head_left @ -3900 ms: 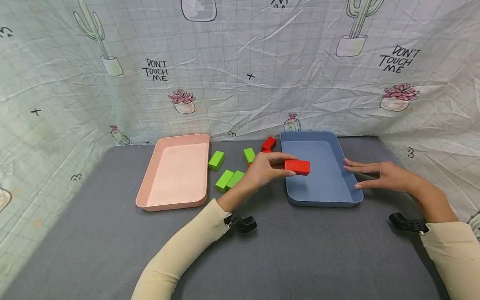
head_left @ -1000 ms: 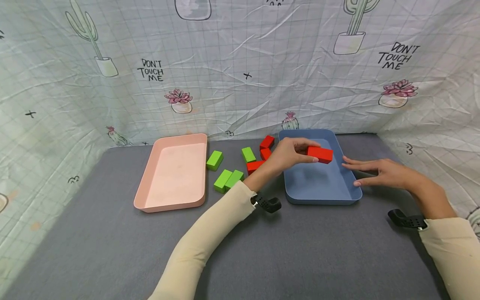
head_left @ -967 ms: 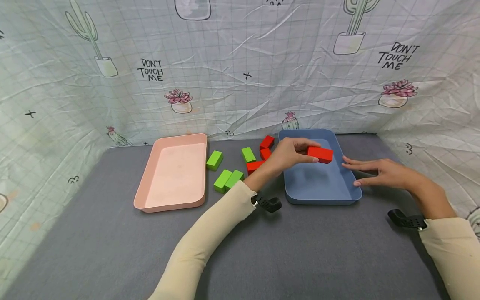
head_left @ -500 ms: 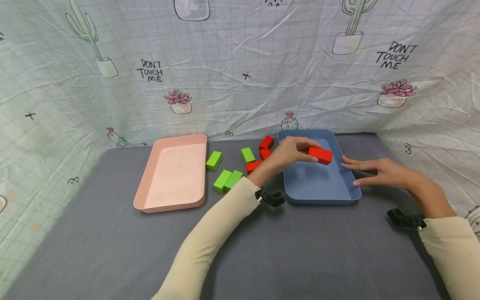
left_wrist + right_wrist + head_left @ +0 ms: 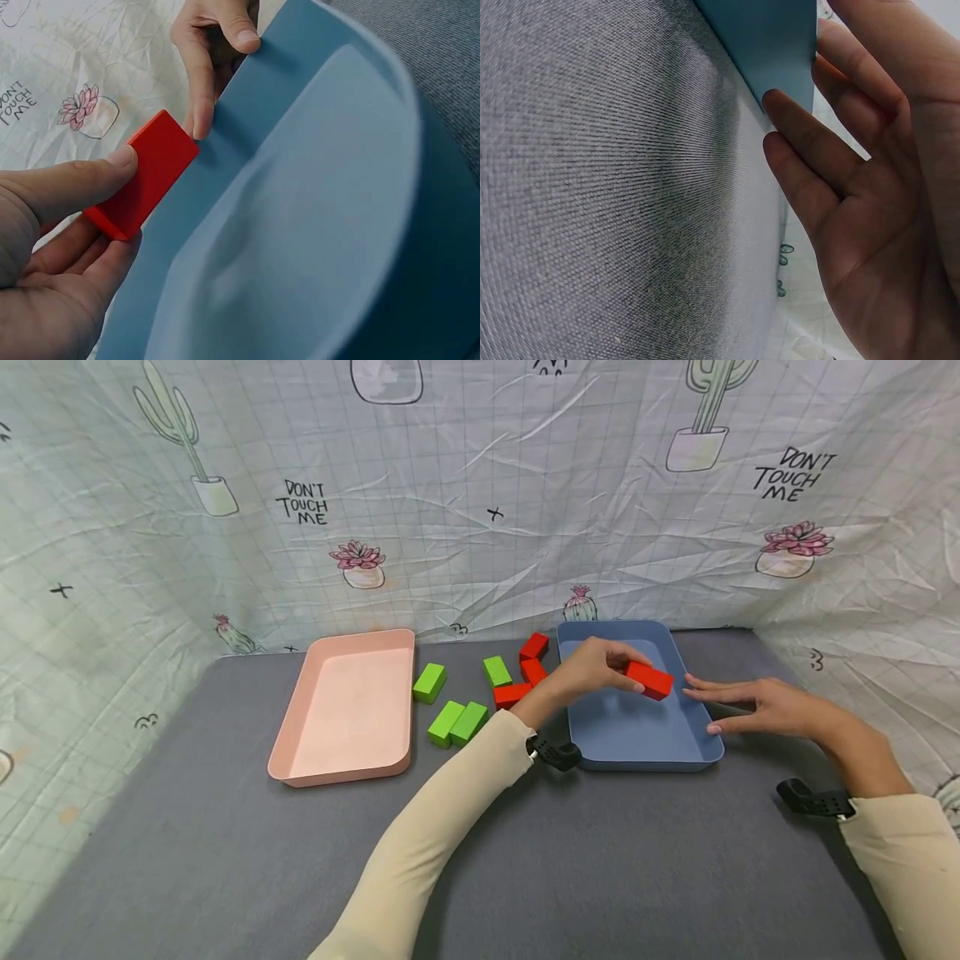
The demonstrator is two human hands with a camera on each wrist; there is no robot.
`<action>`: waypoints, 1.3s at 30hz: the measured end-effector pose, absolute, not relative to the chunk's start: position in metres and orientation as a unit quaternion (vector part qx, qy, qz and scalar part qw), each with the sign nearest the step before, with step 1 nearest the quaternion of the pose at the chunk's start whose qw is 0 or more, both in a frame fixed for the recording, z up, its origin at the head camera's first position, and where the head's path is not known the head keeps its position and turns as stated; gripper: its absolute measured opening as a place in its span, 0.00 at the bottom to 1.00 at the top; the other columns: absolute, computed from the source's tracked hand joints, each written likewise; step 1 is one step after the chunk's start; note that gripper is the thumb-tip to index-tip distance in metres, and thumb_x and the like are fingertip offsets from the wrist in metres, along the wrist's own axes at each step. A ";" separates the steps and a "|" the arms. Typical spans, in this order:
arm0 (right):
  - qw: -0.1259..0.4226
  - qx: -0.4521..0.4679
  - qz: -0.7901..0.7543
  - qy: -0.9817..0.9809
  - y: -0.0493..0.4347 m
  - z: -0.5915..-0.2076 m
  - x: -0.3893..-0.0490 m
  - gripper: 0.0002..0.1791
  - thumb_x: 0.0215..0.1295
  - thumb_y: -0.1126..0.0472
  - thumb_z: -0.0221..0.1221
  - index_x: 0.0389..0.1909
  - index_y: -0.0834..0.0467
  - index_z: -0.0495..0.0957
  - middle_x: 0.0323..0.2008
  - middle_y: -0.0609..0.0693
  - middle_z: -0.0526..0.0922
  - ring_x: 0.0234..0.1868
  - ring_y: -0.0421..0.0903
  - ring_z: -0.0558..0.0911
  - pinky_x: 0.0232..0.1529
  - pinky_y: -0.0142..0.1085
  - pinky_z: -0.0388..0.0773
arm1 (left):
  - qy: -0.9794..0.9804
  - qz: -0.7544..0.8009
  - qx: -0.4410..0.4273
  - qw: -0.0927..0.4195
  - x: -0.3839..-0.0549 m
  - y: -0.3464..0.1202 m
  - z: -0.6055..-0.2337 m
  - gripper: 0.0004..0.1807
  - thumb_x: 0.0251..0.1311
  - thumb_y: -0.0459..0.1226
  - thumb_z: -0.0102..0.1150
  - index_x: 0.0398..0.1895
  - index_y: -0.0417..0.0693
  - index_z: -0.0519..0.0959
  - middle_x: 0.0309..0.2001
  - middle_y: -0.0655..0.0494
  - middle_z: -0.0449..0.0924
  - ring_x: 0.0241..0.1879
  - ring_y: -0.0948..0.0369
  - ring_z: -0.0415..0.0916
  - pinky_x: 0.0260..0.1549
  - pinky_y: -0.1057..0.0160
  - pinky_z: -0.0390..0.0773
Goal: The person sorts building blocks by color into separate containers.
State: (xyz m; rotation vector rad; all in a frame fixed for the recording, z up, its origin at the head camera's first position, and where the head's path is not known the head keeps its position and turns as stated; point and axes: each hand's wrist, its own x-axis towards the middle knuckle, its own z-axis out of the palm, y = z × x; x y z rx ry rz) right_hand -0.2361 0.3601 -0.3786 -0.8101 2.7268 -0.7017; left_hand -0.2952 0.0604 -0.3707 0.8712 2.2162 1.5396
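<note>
My left hand [image 5: 588,670] pinches a red rectangular block [image 5: 649,680] between thumb and fingers, above the right half of the blue tray [image 5: 630,743]. The left wrist view shows the thumb on one face of the red block [image 5: 154,176] and fingertips beneath it, with the block tilted over the tray. At the tray's right side, my right hand [image 5: 761,706] has its fingers extended, fingertips on the rim. In the right wrist view these fingers [image 5: 802,135] lie against the outer wall of the blue tray [image 5: 772,45]. The tray's far left part is hidden behind my left hand.
Several green blocks [image 5: 469,723] and three red blocks [image 5: 533,672] lie on the grey cloth between the trays. A pink tray [image 5: 341,710] stands to the left. Behind hangs a patterned curtain [image 5: 450,485].
Over the last few seconds my left hand has carried the red block rightward over the blue tray; lately it shifted slightly right and down, and the block tilted. My right hand stays at the rim.
</note>
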 end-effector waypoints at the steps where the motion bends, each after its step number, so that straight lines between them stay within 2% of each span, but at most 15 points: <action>1: 0.106 -0.276 -0.239 0.925 0.360 -0.379 -0.236 0.36 0.62 0.52 0.71 0.70 0.55 0.74 0.74 0.62 0.64 0.70 0.71 0.66 0.58 0.71 0.68 | 0.773 0.538 0.300 0.153 -0.296 0.061 -0.371 0.17 0.57 0.30 0.74 0.51 0.46 0.87 0.45 0.56 0.86 0.41 0.62 0.79 0.39 0.70 0.78; 9: 0.104 -0.270 -0.241 0.926 0.359 -0.379 -0.235 0.35 0.61 0.52 0.71 0.70 0.54 0.74 0.74 0.60 0.64 0.70 0.70 0.67 0.60 0.68 0.69 | 0.766 0.552 0.288 0.157 -0.299 0.062 -0.374 0.18 0.56 0.29 0.74 0.51 0.44 0.87 0.48 0.54 0.85 0.43 0.61 0.79 0.39 0.70 0.80; 17: 0.105 -0.266 -0.241 0.928 0.363 -0.382 -0.235 0.35 0.61 0.52 0.72 0.69 0.53 0.75 0.74 0.60 0.65 0.70 0.70 0.67 0.59 0.66 0.69 | 0.769 0.543 0.299 0.158 -0.303 0.061 -0.375 0.19 0.54 0.28 0.75 0.51 0.42 0.86 0.44 0.53 0.87 0.42 0.62 0.80 0.42 0.71 0.79; 23: 0.106 -0.267 -0.245 0.926 0.364 -0.381 -0.235 0.35 0.61 0.52 0.71 0.70 0.52 0.75 0.74 0.60 0.64 0.70 0.70 0.66 0.59 0.67 0.68 | 0.770 0.542 0.295 0.160 -0.306 0.061 -0.376 0.19 0.53 0.30 0.76 0.50 0.44 0.87 0.45 0.54 0.88 0.42 0.64 0.81 0.44 0.71 0.78; 28: 0.108 -0.261 -0.239 0.929 0.361 -0.379 -0.235 0.36 0.61 0.49 0.71 0.70 0.49 0.74 0.75 0.59 0.64 0.71 0.68 0.66 0.61 0.65 0.68 | 0.765 0.552 0.281 0.177 -0.308 0.063 -0.375 0.19 0.53 0.30 0.76 0.50 0.44 0.87 0.45 0.54 0.88 0.42 0.65 0.83 0.43 0.71 0.80; 33: 0.099 -0.266 -0.226 0.932 0.359 -0.377 -0.235 0.36 0.60 0.50 0.72 0.70 0.48 0.75 0.74 0.56 0.66 0.70 0.66 0.68 0.60 0.62 0.70 | 0.761 0.556 0.278 0.189 -0.311 0.064 -0.373 0.20 0.52 0.28 0.76 0.51 0.42 0.87 0.45 0.52 0.89 0.42 0.66 0.83 0.43 0.71 0.79; 39: 0.108 -0.262 -0.231 0.931 0.360 -0.377 -0.237 0.36 0.60 0.51 0.72 0.70 0.49 0.75 0.75 0.55 0.65 0.70 0.67 0.67 0.61 0.63 0.69 | 0.751 0.564 0.273 0.209 -0.314 0.064 -0.368 0.21 0.51 0.25 0.75 0.51 0.39 0.86 0.48 0.48 0.88 0.43 0.65 0.84 0.43 0.71 0.80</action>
